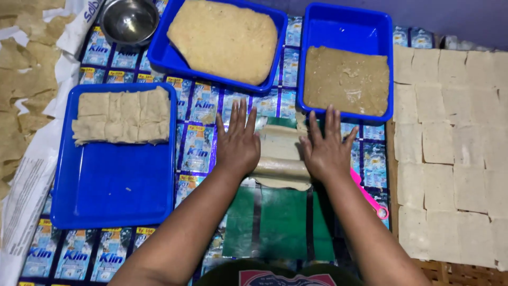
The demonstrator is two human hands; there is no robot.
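Centre of frame: both hands are lying flat, palms down, fingers spread and fully open, gripping nothing. Left hand [237, 141] is pressing on the left end of a pale dough roll [279, 168]; right hand [326, 148] is pressing on its right end. The roll is sitting crosswise between the hands, on a thin pale sheet [279, 140] that is stretching away toward the top of the frame. Under it, a green plastic sheet [280, 222] is running down to lower centre.

Looks like a rolling step. To do it well, I'd judge: keeping both palms level and pressure even so the roll is staying the same thickness end to end, moving both hands together, not tearing the thin sheet.

Around it: a pink-handled tool [369, 197] is lying just beside the right wrist. At left centre, a blue tray [111, 196] is holding folded pale squares [123, 115] in its upper part. At top centre, a second blue tray [161, 55] is holding a yellowish dough slab [225, 39]. At upper right, a third blue tray [346, 29] is holding brownish filling [346, 79]. A steel bowl [128, 20] is sitting upper left. Cut pale squares [452, 148] are covering the right edge. Torn scraps [24, 90] are lying far left. A printed sachet mat [196, 137] is covering the work surface.
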